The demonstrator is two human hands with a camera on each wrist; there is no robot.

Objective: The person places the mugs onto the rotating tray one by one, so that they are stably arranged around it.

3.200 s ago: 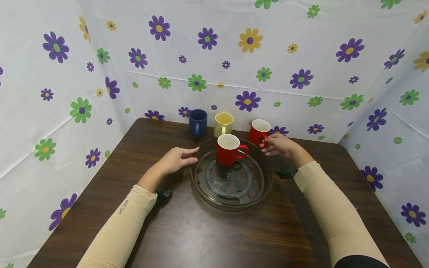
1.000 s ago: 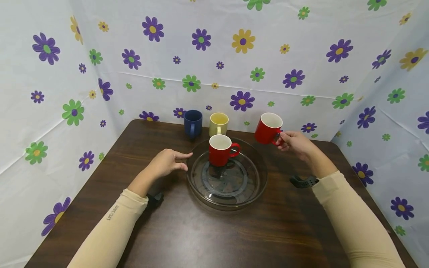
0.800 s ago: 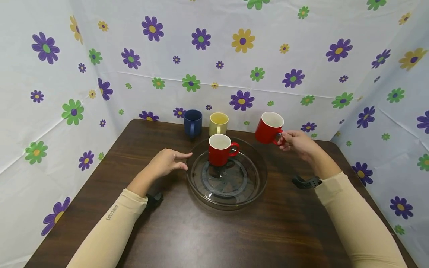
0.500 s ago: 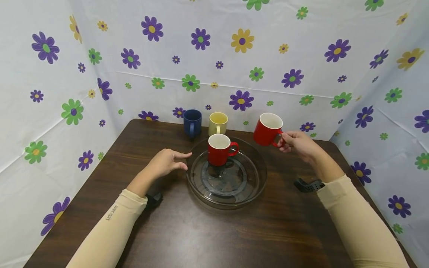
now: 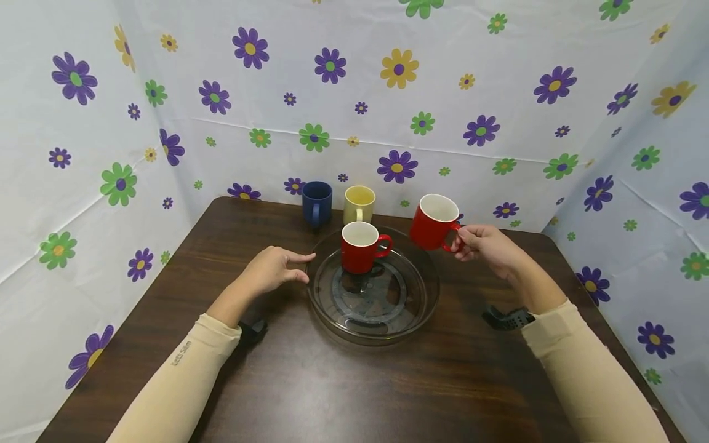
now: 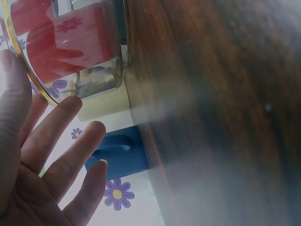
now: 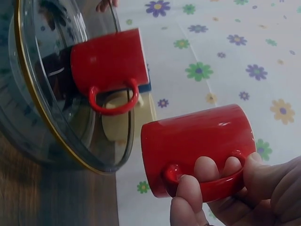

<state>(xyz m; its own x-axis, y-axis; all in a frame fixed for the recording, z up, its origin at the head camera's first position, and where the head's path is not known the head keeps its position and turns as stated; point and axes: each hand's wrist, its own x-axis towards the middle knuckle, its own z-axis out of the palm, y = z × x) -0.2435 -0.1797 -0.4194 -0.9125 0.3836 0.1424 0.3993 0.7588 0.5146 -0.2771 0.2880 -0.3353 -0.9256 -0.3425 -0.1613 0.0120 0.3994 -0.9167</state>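
Note:
In the head view my right hand pinches the handle of a red mug with a white inside. It holds the mug tilted over the back right rim of a smoky clear glass bowl. The right wrist view shows fingers curled round the handle of this mug. Another red mug stands upright inside the bowl, handle to the right. My left hand is at the bowl's left rim, thumb and fingers extended and spread; the left wrist view has its fingertips right at the rim.
A blue mug and a yellow mug stand behind the bowl at the back edge of the dark wooden table. A white flowered cloth hangs close behind and at both sides.
My right hand lifted the red mug from the table's back edge, moved it rightward, and has now brought it left and lower, toward the bowl. My left hand has stayed by the rim.

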